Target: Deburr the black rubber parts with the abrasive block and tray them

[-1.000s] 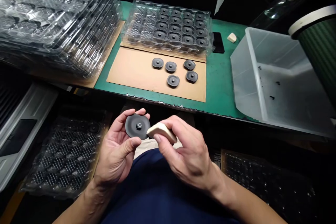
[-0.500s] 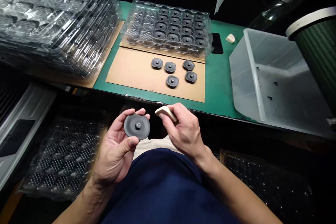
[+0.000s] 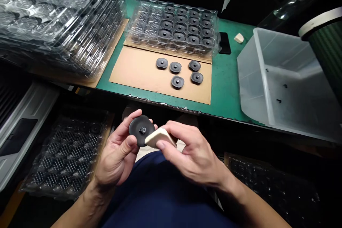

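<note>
My left hand (image 3: 117,156) grips a round black rubber disc (image 3: 139,128) with a small hub in its middle, thumb on its lower edge, over my lap. My right hand (image 3: 191,155) pinches a cream-coloured wedge-shaped eraser block (image 3: 158,137), whose tip touches the disc's lower right face. Several more black discs (image 3: 177,81) lie loose on a cardboard sheet (image 3: 139,71) on the green bench. Behind them a clear blister tray (image 3: 139,28) holds several discs in its right-hand pockets.
A tall stack of empty clear trays (image 3: 53,17) fills the back left. A translucent plastic bin (image 3: 267,78) stands at the right, beside a dark green cylinder (image 3: 328,50). A second small cream block (image 3: 238,37) lies on the bench. Filled trays (image 3: 61,160) sit low at my left.
My right hand lifted the block away from the disc, then brought it back down onto the disc's face. The left hand tilted the disc slightly.
</note>
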A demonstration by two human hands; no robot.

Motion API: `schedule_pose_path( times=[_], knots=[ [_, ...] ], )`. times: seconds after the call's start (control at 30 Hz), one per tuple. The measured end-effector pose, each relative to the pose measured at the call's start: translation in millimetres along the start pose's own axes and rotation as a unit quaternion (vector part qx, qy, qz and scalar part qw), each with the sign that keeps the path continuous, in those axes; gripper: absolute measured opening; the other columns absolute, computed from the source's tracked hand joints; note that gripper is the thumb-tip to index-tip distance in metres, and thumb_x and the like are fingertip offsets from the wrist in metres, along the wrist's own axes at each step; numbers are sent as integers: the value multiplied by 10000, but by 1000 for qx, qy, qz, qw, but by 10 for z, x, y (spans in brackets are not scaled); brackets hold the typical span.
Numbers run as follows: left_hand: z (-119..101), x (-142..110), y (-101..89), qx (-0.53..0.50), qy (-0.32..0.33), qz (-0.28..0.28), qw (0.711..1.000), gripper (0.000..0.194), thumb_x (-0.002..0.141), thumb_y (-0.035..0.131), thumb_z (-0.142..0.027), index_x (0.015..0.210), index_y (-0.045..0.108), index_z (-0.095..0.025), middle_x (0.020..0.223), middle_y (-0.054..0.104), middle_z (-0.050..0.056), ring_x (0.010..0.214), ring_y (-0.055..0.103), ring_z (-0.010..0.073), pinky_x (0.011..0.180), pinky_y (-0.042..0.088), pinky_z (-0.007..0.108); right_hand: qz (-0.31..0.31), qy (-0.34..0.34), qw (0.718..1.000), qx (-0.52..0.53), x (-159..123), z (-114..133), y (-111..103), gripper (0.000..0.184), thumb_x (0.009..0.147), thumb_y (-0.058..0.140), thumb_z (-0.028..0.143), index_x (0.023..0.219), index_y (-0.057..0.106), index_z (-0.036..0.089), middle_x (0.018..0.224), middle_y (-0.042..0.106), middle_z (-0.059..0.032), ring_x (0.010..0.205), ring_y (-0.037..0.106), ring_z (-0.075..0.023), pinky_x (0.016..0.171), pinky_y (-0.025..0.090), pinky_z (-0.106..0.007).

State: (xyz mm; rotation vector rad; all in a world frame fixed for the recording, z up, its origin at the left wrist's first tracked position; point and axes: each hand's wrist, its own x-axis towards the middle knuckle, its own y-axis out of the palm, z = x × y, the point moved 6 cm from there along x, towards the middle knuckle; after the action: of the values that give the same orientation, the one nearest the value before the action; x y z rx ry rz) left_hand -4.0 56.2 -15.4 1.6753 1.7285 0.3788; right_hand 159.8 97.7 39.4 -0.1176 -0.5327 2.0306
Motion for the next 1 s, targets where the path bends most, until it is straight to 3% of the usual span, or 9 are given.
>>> schedule_pose_path(
  times=[0.2,0.3,0.37,0.53,0.7,0.83,1.0],
  knots=[
    [27,13,-47,-6,-45,-11,999,380,1051,657,-359,1395,708,-205,1280,721,98,1022,724,205,943,626,270,-45,-58,990,-117,15,-3,-28,216,1084,532,181,1230,691,185,1068,612,-66,950,568,-183,831,440,-321],
    [11,25,-76,-11,-38,-42,998,367,1054,656,-350,1382,713,-198,1259,729,101,1036,722,209,934,631,274,-21,-18,996,-84,9,-35,0,121,1039,566,193,995,673,157,875,558,-24,753,502,-138,688,384,-295],
    [10,27,-83,-17,-36,-55,998,357,1053,661,-342,1370,721,-189,1253,734,104,1077,716,201,965,610,246,12,13,999,-43,-1,-52,37,179,1015,579,203,845,602,154,767,492,6,658,433,-114,620,326,-293],
    [20,25,-56,-9,-47,-42,998,362,1034,688,-351,1359,730,-196,1235,739,109,1009,741,228,931,638,297,-55,0,993,-106,-20,-18,-25,149,1039,549,199,963,668,152,835,507,-8,715,439,-121,669,335,-293],
    [8,31,-85,-12,-49,-63,997,350,1028,700,-350,1335,745,-186,1247,737,110,1078,727,209,971,603,235,19,13,998,-58,-20,-54,61,193,1025,558,217,856,624,150,768,485,6,659,415,-114,627,307,-296],
    [47,40,-35,-1,-78,-21,997,369,1018,707,-365,1331,749,-175,1203,748,121,936,747,221,888,650,296,-47,-9,989,-139,-25,-53,10,168,1063,517,213,1029,675,165,915,550,-31,773,490,-138,694,348,-291],
    [3,30,-108,-12,-47,-66,997,350,1012,725,-339,1324,754,-183,1230,746,109,1061,732,212,957,609,237,-1,20,996,-88,-63,-61,75,232,1037,548,244,821,544,162,761,480,1,652,411,-121,632,315,-295]
  ],
)
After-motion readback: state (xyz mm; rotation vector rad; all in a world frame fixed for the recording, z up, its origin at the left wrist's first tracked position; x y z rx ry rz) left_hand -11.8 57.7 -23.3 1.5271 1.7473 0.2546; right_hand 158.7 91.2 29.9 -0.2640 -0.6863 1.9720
